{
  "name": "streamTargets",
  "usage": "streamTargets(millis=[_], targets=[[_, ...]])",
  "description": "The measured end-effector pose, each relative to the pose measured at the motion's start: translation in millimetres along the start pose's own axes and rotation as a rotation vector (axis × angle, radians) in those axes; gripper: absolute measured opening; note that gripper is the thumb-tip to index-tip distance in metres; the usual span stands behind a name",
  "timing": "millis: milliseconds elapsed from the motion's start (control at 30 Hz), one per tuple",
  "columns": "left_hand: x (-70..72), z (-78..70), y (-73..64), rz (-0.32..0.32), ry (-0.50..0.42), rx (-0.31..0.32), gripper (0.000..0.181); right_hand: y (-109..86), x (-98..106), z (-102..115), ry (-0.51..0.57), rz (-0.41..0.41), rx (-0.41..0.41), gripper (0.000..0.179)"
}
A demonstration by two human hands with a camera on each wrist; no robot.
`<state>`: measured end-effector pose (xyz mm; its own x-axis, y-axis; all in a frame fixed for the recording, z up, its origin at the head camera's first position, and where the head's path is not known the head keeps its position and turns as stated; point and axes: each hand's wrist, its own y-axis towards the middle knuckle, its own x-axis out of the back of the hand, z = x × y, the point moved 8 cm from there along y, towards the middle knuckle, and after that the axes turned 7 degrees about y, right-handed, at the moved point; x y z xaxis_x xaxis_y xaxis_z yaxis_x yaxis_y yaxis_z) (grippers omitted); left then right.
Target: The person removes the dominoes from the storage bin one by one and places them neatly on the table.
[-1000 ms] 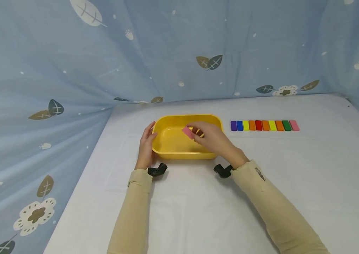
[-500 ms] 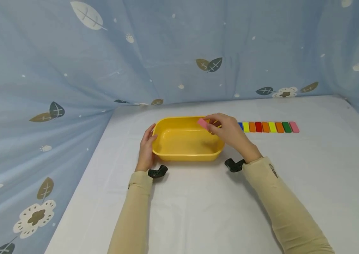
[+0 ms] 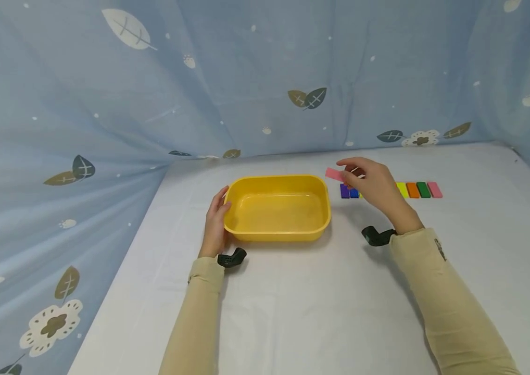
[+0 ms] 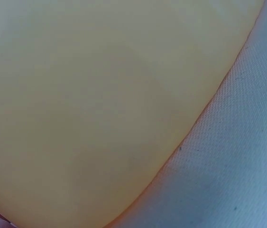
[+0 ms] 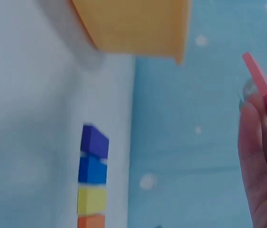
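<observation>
A yellow plastic basin (image 3: 276,235) stands on the table with nothing inside it. My left hand (image 3: 215,221) grips its left end, thumb over the rim; in the left wrist view the basin wall (image 4: 100,95) fills most of the picture. Pinched between thumb and finger of my right hand (image 3: 373,185) is a flat pink block (image 3: 334,174), held in the air just right of the basin. The right wrist view shows the pink block (image 5: 259,78) edge-on at the fingertips. Below that hand runs a row of coloured blocks, partly hidden by it.
The row starts with a purple block (image 3: 344,191) and a blue block (image 3: 354,193) at its left. At its right end lie a green block (image 3: 423,190) and another pink block (image 3: 434,190). A blue patterned curtain (image 3: 246,78) hangs behind the white-covered table (image 3: 284,312).
My right hand has carried the pink block from over the basin rightward, past its right rim, to above the left part of the row. The left hand keeps its grip on the basin.
</observation>
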<state>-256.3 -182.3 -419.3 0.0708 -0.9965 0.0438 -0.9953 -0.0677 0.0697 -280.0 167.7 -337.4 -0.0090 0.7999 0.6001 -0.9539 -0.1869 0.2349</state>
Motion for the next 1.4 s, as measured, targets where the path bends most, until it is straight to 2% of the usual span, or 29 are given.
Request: streamTargets(millis=[167,500,700,800,900,1067,1233,1300,1400], targets=[[-2.7,-7.4,-5.2,0.006,0.018,-0.007,0.044,-0.5,25.8,-22.7,0.022,-0.065,-0.078,0.041],[-0.5,2.1,-0.7,-0.017,-0.022,0.016,0.043,-11.3,73.8,-72.8,0.161,-0.185,-0.260,0.047],[-6.6,-7.4,-6.9,0.002,-0.034,0.009,0.043,-19.9,97.6,-110.4,0.260,-0.243,-0.362,0.049],[-7.0,-11.2,-8.1,0.006,-0.023,0.014,0.042,-22.8,104.2,-127.3,0.320,-0.267,-0.430,0.051],[-6.6,-12.2,-6.9,0.011,-0.014,0.020,0.041,-27.1,107.4,-140.7,0.338,-0.285,-0.497,0.053],[-7.2,-11.9,-4.7,0.005,-0.005,0.027,0.042,-35.2,116.0,-160.0,0.261,-0.319,-0.541,0.055],[-7.5,-10.1,-6.1,0.004,0.000,0.036,0.042,-47.5,119.8,-184.3,0.262,-0.337,-0.602,0.057],[-7.0,-8.9,-7.1,0.003,0.001,0.040,0.043,-53.5,121.0,-191.5,0.287,-0.355,-0.629,0.056],[-6.8,-8.0,-7.1,0.009,0.009,0.039,0.043,-61.4,124.6,-196.8,0.262,-0.360,-0.646,0.056]])
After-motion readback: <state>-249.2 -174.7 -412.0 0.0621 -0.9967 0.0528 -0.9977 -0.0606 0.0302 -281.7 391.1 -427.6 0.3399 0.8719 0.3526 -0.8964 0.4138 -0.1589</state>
